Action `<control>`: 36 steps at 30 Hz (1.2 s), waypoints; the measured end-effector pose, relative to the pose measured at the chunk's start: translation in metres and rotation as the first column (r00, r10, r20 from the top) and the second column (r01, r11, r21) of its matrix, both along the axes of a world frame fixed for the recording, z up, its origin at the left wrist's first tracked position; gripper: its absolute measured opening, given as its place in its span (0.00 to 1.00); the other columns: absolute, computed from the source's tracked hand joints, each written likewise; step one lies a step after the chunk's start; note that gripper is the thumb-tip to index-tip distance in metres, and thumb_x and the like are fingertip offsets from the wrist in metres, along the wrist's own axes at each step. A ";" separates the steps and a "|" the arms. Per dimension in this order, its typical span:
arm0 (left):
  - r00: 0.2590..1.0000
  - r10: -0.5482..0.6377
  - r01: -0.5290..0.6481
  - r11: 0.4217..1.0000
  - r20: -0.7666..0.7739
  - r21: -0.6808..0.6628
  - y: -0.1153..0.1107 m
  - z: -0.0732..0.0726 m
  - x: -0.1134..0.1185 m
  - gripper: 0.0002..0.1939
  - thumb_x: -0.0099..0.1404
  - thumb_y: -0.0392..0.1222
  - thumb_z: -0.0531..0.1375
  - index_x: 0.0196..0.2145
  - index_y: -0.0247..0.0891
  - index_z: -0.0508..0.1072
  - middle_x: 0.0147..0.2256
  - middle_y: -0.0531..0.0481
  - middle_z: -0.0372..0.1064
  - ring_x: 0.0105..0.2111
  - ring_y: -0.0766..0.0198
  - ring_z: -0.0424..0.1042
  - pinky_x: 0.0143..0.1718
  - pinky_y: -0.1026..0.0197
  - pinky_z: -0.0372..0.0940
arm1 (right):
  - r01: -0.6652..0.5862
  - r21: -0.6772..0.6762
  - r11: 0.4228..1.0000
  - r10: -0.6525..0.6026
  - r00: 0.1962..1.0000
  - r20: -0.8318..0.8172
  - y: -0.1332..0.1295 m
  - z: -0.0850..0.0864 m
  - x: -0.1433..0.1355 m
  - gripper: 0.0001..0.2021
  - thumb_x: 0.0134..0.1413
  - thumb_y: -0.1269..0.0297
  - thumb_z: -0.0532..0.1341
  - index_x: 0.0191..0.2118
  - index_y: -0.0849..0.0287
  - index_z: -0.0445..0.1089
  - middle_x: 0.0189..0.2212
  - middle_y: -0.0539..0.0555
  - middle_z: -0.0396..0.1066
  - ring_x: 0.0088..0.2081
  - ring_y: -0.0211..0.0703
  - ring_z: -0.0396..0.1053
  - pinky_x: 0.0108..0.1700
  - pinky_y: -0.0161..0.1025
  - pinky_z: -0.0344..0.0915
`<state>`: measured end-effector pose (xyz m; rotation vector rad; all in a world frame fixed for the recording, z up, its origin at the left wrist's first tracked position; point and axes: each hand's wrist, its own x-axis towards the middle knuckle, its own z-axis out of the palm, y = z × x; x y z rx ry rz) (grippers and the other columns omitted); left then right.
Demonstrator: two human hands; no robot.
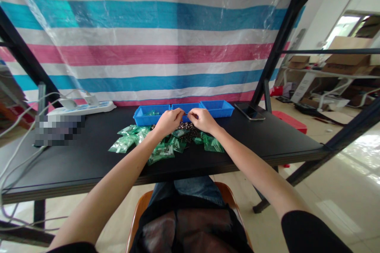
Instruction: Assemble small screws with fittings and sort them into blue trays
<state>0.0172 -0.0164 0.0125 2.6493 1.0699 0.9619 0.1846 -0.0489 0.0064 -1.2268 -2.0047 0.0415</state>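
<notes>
Dark small metal pieces (190, 131) lie beneath both hands (200, 119), their fingers pinched; whether they grasp anything, I can't tell.

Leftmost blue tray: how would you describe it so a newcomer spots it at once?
On the black table, below the striped sheet, find the row of three blue trays. The leftmost tray is at the end nearer the white power strip. Green packets show inside it; the middle tray is partly hidden, and the rightmost tray shows bare blue.
</notes>
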 end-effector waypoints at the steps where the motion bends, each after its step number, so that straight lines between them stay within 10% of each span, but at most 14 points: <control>1: 1.000 0.002 -0.002 1.000 -0.002 0.001 0.000 0.000 0.000 0.16 0.66 0.42 0.45 0.35 0.38 0.71 0.28 0.51 0.72 0.29 0.62 0.71 0.31 0.64 0.59 | -0.002 0.001 1.000 0.002 1.000 0.000 0.000 0.000 0.000 0.09 0.53 0.69 0.53 0.25 0.61 0.66 0.21 0.48 0.63 0.25 0.35 0.58 0.29 0.33 0.52; 14: 0.996 -0.084 0.083 0.995 -0.028 -0.050 0.002 -0.002 -0.001 0.15 0.67 0.40 0.44 0.37 0.38 0.69 0.30 0.51 0.73 0.29 0.63 0.71 0.32 0.63 0.59 | -0.013 -0.003 1.000 0.013 1.000 0.021 0.000 -0.001 0.000 0.09 0.53 0.69 0.53 0.26 0.61 0.67 0.22 0.49 0.65 0.26 0.35 0.60 0.30 0.33 0.53; 36: 0.970 0.147 -0.143 0.989 -0.195 0.034 0.002 -0.005 0.006 0.13 0.68 0.37 0.42 0.34 0.36 0.65 0.28 0.46 0.71 0.30 0.58 0.71 0.29 0.61 0.56 | -0.004 0.015 1.000 0.004 1.000 -0.025 0.000 -0.003 -0.003 0.08 0.56 0.64 0.54 0.32 0.60 0.67 0.23 0.49 0.68 0.25 0.36 0.63 0.30 0.34 0.56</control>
